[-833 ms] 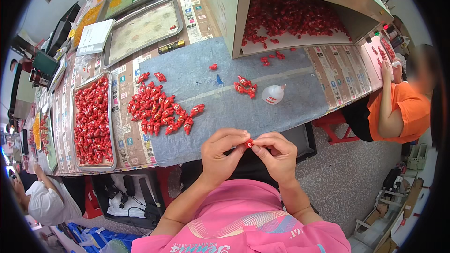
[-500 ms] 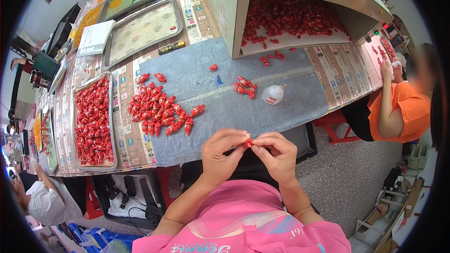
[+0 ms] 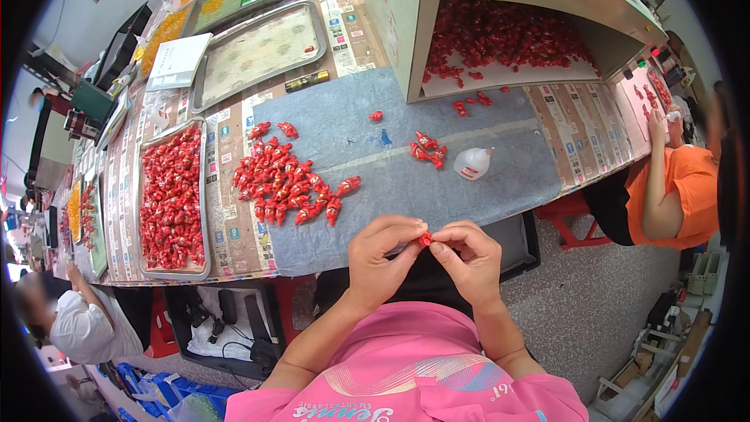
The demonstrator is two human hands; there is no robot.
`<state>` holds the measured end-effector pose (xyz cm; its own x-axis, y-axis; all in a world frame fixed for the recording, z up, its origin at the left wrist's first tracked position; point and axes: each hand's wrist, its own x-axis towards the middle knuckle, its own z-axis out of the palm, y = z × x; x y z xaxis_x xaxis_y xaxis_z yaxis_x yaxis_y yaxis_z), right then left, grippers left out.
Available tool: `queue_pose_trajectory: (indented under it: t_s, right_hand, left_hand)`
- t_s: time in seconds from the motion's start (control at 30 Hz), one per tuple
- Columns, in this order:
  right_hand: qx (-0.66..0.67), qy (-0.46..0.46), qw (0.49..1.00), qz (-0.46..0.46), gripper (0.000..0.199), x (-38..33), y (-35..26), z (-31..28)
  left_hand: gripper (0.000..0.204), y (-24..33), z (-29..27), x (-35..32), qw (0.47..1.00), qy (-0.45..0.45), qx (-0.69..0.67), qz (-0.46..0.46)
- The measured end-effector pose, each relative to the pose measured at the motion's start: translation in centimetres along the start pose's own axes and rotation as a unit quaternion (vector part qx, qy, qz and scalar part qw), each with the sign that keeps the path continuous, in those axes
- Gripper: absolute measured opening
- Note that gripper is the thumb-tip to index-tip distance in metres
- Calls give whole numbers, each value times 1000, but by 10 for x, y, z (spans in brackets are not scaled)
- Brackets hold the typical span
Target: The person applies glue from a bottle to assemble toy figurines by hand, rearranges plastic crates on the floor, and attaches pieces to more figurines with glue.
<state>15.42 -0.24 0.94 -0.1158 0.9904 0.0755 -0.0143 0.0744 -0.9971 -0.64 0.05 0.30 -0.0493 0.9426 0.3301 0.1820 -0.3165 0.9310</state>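
Observation:
A small red figurine piece (image 3: 425, 240) is pinched between my two hands, just off the table's front edge. My left hand (image 3: 383, 256) grips it from the left with thumb and forefinger. From the right, my right hand (image 3: 470, 259) closes on it the same way; fingertips hide most of the piece. Beyond them on a blue-grey cloth (image 3: 351, 227) lie a few red figurines (image 3: 428, 148) in a small cluster. Beside these sits a white squeeze bottle (image 3: 473, 163) with a narrow tip. Further left spreads a larger pile of red figurines (image 3: 285, 180).
A metal tray (image 3: 205, 227) heaped with red pieces stands at the left, and a second tray (image 3: 258, 55) lies behind. A large open-fronted box (image 3: 394, 39) holds many red pieces. A person in orange (image 3: 680, 195) sits at right; another in white (image 3: 94, 324) at left.
The whole view has shifted slightly, so the table and its things appear further right. Both hands keep hold of the small red piece, their grip almost the same.

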Motion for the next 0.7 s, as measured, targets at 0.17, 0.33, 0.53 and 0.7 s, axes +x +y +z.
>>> queue_pose_trajectory:
  t_s: [0.17,0.33,0.53,0.7]
  right_hand:
    - [23,-9,1000,8,14,3,4,4]
    - [52,-25,998,36,15,7,5,9]
    - [13,5,999,29,16,8,2,-4]
    - [-7,40,999,15,14,8,5,-18]
  left_hand:
    - [25,0,-4,0,1000,0,20,15]
    - [27,4,-9,3,996,-8,84,-1]
    - [27,-10,-31,17,955,5,278,103]
    - [24,-21,-49,23,924,58,367,85]
